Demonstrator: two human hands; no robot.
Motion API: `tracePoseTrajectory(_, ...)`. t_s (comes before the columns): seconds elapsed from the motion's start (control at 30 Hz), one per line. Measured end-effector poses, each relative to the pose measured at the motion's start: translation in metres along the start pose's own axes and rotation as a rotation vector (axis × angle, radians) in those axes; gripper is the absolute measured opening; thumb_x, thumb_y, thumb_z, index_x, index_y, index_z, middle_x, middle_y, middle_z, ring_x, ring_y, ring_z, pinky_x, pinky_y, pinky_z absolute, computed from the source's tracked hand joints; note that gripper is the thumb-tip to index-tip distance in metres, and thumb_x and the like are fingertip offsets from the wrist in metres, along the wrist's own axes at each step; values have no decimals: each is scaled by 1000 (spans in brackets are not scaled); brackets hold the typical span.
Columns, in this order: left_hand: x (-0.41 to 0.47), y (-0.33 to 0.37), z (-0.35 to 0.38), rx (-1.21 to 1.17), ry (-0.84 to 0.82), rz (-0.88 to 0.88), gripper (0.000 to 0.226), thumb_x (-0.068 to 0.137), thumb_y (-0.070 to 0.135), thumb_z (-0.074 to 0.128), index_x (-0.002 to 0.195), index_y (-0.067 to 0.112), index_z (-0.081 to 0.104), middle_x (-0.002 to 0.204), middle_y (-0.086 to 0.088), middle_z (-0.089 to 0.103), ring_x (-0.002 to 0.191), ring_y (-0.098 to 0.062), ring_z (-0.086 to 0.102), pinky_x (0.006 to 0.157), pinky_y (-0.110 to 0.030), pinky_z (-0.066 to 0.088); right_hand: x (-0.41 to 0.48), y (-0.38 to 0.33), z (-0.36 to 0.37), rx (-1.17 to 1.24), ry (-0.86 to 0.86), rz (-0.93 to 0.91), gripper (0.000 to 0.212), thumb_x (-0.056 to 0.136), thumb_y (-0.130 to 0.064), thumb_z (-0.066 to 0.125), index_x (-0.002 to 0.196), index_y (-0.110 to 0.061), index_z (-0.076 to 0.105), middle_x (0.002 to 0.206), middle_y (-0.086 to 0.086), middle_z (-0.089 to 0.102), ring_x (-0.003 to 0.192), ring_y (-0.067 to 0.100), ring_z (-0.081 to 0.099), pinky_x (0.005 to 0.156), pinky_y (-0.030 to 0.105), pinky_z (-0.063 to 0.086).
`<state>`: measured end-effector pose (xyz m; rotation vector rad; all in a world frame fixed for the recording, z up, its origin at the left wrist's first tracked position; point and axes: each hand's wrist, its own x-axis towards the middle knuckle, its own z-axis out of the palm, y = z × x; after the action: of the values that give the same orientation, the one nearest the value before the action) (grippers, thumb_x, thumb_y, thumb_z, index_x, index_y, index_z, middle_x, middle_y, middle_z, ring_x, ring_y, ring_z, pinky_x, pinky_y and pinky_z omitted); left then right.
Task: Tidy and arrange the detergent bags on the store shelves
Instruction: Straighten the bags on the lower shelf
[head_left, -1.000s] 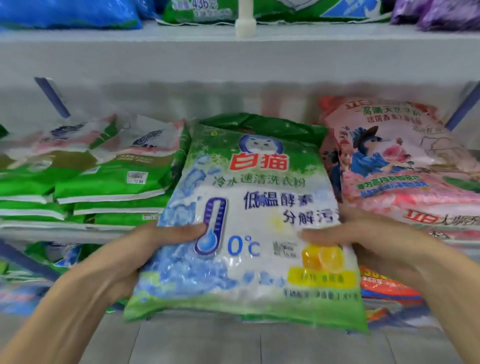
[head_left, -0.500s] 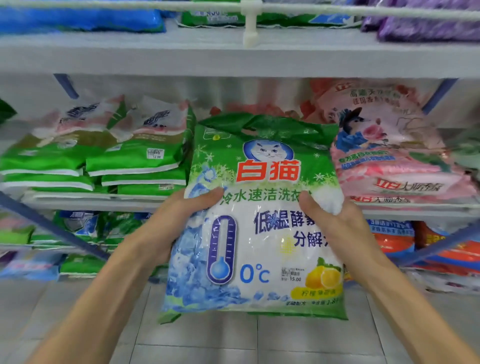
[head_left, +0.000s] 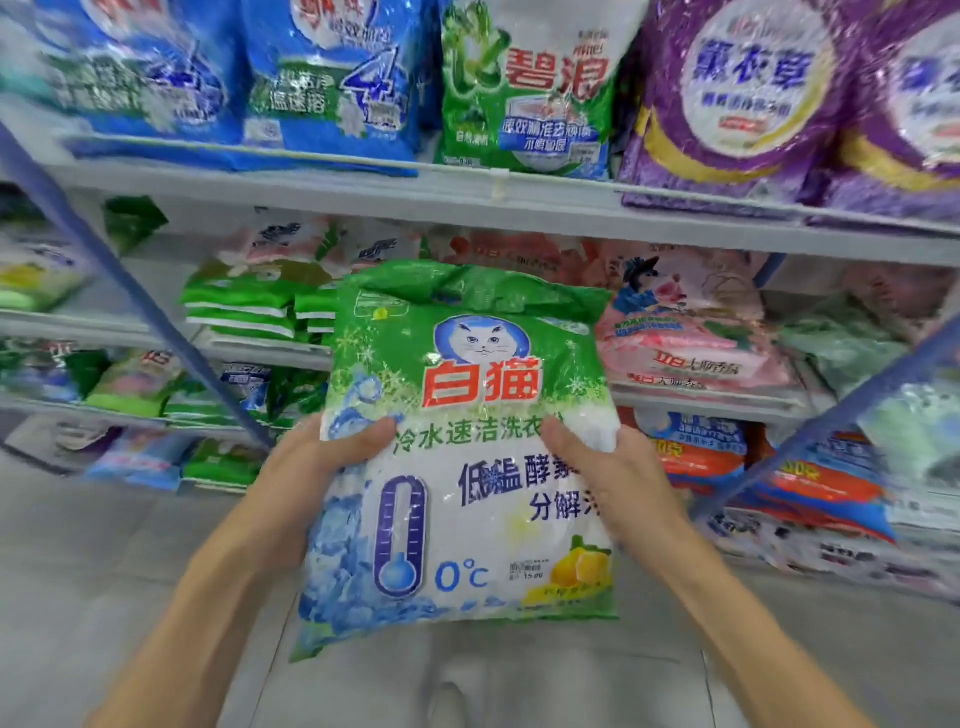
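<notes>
- I hold the green-and-white detergent bag (head_left: 478, 384) upright in the air, in front of the middle shelf (head_left: 260, 352) and resting on nothing.
- My left hand (head_left: 317, 462) and right hand (head_left: 608, 467) are apart, each clamped on one side of the bag, thumbs across its front.
- The film is glossy and the top crumpled; I judge it heavy, soft and slippery.
- Better to grip low on both sides or under the base, not by the slack top.
</notes>
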<state>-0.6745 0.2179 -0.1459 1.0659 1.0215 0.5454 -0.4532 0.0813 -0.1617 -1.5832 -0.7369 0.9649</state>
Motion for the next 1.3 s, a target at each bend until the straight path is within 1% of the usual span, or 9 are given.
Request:
tracePoseTrajectory(0.17,-59,20,-23,-68,105,76,25,76,16,74,99,7,71,92,-17,78,68,-29,76,57,-37,61,-33,-35,27,2,-75,-6,36,88,-49,76,110,-21,74,108,-3,79,107,20,73,103,53,51)
tracePoseTrajectory(0.4,-111,41,-85,-137,201,163,26,77,13,75,101,5,73,98,-18,78,74,-30,76,65,-39,62,-40,-82,92,-77,-197,-96,31,84,-52,78,97,-24,75,105,22,74,99,50,68,89,68,52)
tracePoseTrajectory(0.47,-128,46,-121,-152,243,197,25,73,15,77,97,9,75,100,-19,78,76,-32,76,68,-40,62,-45,-94,130,-68,-233,-109,10,91,-41,75,90,-31,77,101,14,77,96,43,71,89,62,56)
tracePoseTrajectory(0.6,-149,52,-203,-182,257,194,44,65,6,85,106,0,70,100,-24,76,72,-33,76,62,-40,62,-47,-105,208,-71,-335,-124,13,94,-32,71,87,-22,76,89,-5,80,83,16,76,79,41,58)
tracePoseTrajectory(0.7,-157,56,-267,-230,249,179,61,58,13,86,113,-3,67,103,-27,75,75,-36,75,65,-44,63,-44,-115,270,-99,-416,-139,20,93,-40,73,90,-20,77,93,8,79,88,33,76,83,55,59)
tracePoseTrajectory(0.83,-158,61,-339,-292,298,214,54,72,29,83,119,6,68,115,-25,73,93,-39,73,81,-50,62,-42,-131,355,-156,-458,-219,31,95,-37,70,72,-17,68,63,-6,67,54,12,60,57,32,48)
tracePoseTrajectory(0.97,-156,65,-399,-363,359,217,56,75,22,79,125,4,64,114,-25,73,87,-36,76,74,-47,63,-32,-142,430,-213,-497,-312,32,95,-38,70,93,-6,72,90,18,75,80,40,70,78,52,58)
tracePoseTrajectory(1.07,-150,70,-440,-383,399,236,58,73,17,80,127,2,63,112,-26,73,89,-38,76,77,-49,63,-19,-148,475,-247,-511,-300,32,91,-40,75,95,-8,74,90,17,77,85,39,73,81,55,59)
tracePoseTrajectory(1.3,-103,97,-528,-438,504,239,51,66,5,86,114,7,70,102,-22,77,82,-38,76,77,-50,62,59,-153,574,224,-672,259,42,100,-43,51,122,-13,70,115,18,75,100,33,75,78,46,63)
